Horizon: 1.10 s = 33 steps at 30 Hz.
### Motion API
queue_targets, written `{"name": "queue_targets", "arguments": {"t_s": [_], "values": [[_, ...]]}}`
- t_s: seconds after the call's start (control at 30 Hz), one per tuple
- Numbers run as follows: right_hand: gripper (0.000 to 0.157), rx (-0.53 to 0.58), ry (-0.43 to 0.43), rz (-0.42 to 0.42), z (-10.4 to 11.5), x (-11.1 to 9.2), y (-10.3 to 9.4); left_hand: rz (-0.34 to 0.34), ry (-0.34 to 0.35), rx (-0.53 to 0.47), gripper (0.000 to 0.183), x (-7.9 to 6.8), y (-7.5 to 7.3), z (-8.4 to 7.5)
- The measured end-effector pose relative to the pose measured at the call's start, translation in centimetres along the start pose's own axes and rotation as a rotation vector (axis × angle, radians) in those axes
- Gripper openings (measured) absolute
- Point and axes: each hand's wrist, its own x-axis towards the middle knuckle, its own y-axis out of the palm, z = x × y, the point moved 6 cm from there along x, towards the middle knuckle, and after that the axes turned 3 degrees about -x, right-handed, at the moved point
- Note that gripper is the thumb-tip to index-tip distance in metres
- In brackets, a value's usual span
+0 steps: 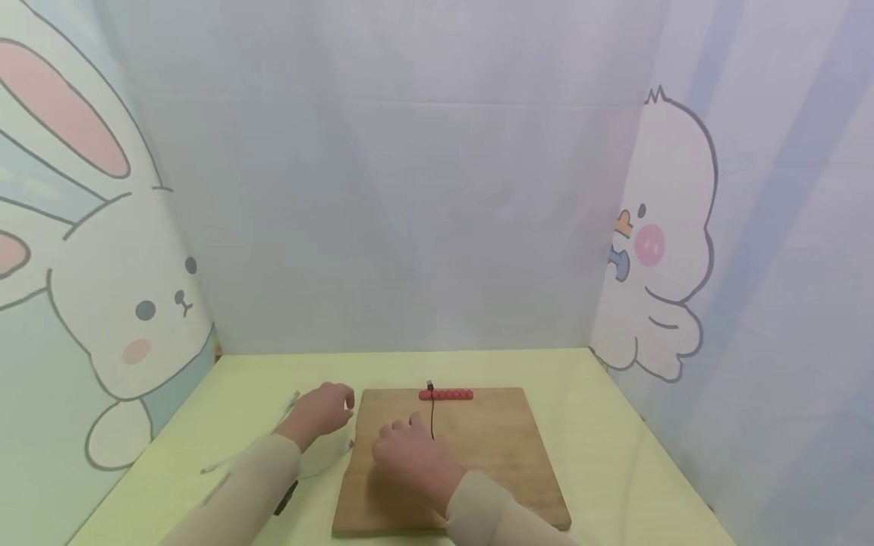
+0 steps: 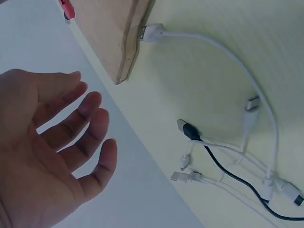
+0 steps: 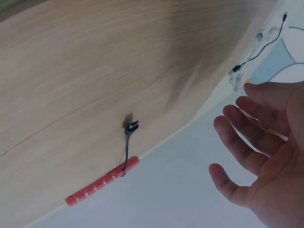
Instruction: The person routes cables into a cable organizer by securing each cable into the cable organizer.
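Observation:
A red cable holder (image 1: 459, 395) with a row of slots lies along the far edge of a wooden board (image 1: 492, 470). A short black cable (image 1: 432, 417) runs through a slot near the holder's left end. My right hand (image 1: 413, 455) is above the board's left half, fingers loosely bent, holding nothing. Left of the board's far corner hovers my left hand (image 1: 321, 411), its fingers relaxed and apart. Below it in the left wrist view lie white charging cables (image 2: 237, 61) and a black USB cable (image 2: 223, 168). One white USB plug (image 2: 152, 33) touches or nearly touches the board's edge.
The pale yellow table (image 1: 614, 462) carries the board. Several loose cables lie on its left side, partly hidden by my left arm in the head view. Printed curtains (image 1: 410, 189) with cartoon animals stand at the back and both sides.

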Motion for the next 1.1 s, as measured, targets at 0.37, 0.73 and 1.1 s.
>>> {"name": "queue_targets", "arguments": {"t_s": [0.37,0.73,1.1], "values": [[0.015,0.085,-0.084,-0.055,2.7,-0.2,0.2,0.153,-0.053,-0.073,0.026,-2.1,4.7,0.7],[0.009,0.071,-0.127,-0.027,5.0,-0.3,0.0,0.190,-0.174,-0.266,0.014,-2.6,4.9,1.9],[0.016,-0.072,-0.287,-0.047,9.0,0.4,0.1,0.230,-0.315,-0.341,0.013,-3.5,4.0,4.0]]}}
